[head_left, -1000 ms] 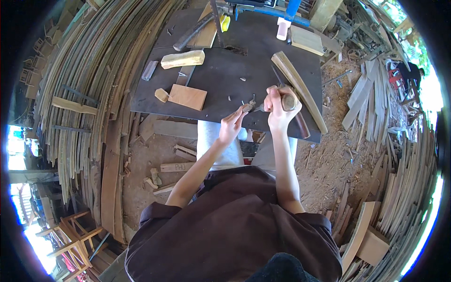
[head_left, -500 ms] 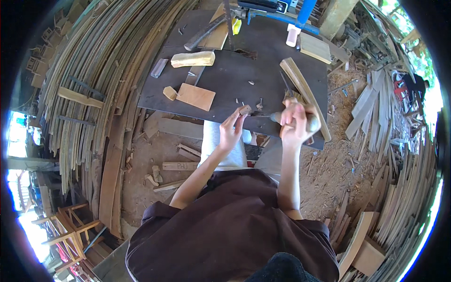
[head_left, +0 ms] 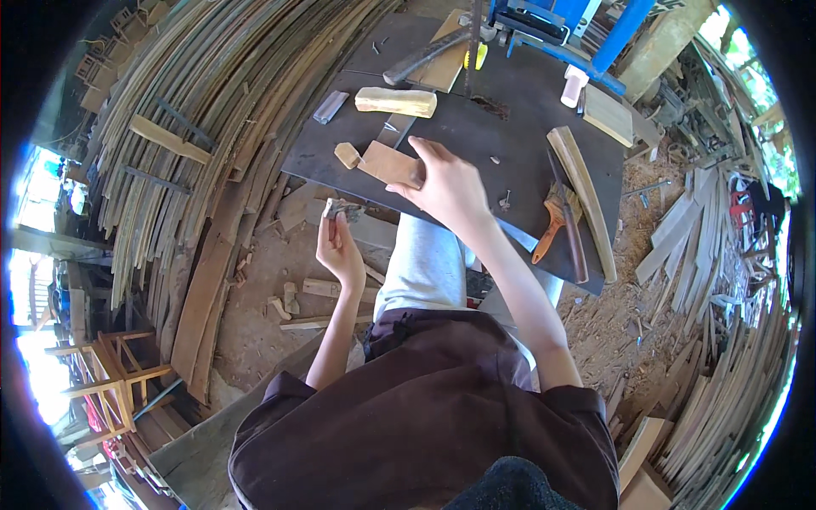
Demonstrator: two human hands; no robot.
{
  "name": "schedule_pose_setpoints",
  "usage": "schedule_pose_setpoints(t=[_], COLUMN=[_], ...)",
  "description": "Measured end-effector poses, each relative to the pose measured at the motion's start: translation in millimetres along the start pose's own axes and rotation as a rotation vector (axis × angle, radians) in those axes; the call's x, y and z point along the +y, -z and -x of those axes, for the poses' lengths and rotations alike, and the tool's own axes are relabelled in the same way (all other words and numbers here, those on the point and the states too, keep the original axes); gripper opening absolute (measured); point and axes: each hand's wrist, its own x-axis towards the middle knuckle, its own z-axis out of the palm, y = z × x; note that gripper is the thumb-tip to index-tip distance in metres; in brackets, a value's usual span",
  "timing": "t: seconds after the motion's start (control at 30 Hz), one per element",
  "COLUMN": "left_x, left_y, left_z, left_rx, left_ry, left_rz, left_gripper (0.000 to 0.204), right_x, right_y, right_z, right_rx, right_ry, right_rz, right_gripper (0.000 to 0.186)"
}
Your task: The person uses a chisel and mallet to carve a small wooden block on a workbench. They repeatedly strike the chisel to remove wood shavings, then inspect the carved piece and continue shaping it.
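Observation:
My left hand (head_left: 338, 249) is raised off the near left of the dark table (head_left: 323, 153), its fingers pinching a small rough piece of wood (head_left: 337, 207). My right hand (head_left: 453, 187) reaches across over the table's near edge. Its thumb and fingers span the right end of a flat rectangular wooden block (head_left: 387, 161); the palm hides what else may lie under it. Touching the block's left end is a small angular wood offcut (head_left: 346, 155). To the right lie a paintbrush with an orange handle (head_left: 550, 231) and a long file with a dark handle (head_left: 578, 253).
A rough wood chunk (head_left: 395, 102), a hammer (head_left: 425, 58) and a curved wooden strip (head_left: 586, 200) lie on the table. Loose screws (head_left: 506, 201) sit near the middle. A blue metal frame (head_left: 561, 51) stands at the back. Stacked planks (head_left: 255, 85) fill the left side.
The handled tool in my right hand no longer shows. That hand has moved left to the flat block. My left hand has moved left, away from the table's near edge, with its small wood piece.

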Motion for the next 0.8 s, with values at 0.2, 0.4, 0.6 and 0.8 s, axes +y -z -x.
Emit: schedule_pose_setpoints(t=[0.2, 0.4, 0.6, 0.8], left_x=[2, 8, 26, 45], left_y=[13, 6, -25, -97], left_z=[13, 25, 45, 83], left_rx=[-0.017, -0.049, -0.222, -0.635], left_ry=[0.073, 0.091, 0.131, -0.050], left_rz=[0.083, 0.114, 0.180, 0.172], left_gripper=[0.023, 0.022, 0.023, 0.020], right_x=[31, 51, 76, 104], right_y=[-100, -82, 14, 36], right_z=[-3, 21, 96, 141], right_rx=[-0.314, -0.252, -0.197, -0.172], right_ry=[-0.100, -0.120, -0.285, -0.420], right_rz=[0.289, 0.162, 0.110, 0.093], right_gripper=[0.077, 0.048, 0.058, 0.048])
